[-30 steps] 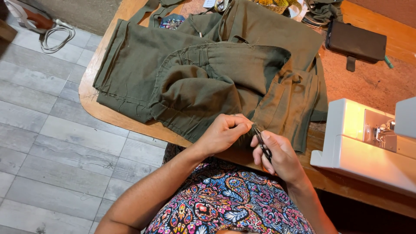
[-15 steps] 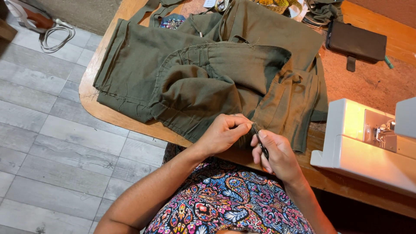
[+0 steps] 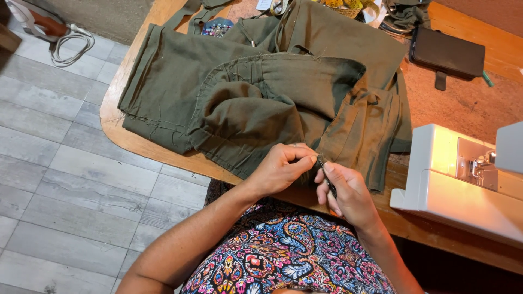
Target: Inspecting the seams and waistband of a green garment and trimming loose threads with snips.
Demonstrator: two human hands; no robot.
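Pinching the hem of the olive green garment [image 3: 261,103] with your left hand [image 3: 280,169], keep the cloth tight at the near edge of the worktop [image 3: 452,103]. Your right hand [image 3: 348,193] is closed around a small dark tool [image 3: 328,182]; I judge it cuts threads, so work only its tip under the seam. Compared with one second ago, the hands have hardly moved; the tool sits slightly closer to your left fingers [image 3: 305,159].
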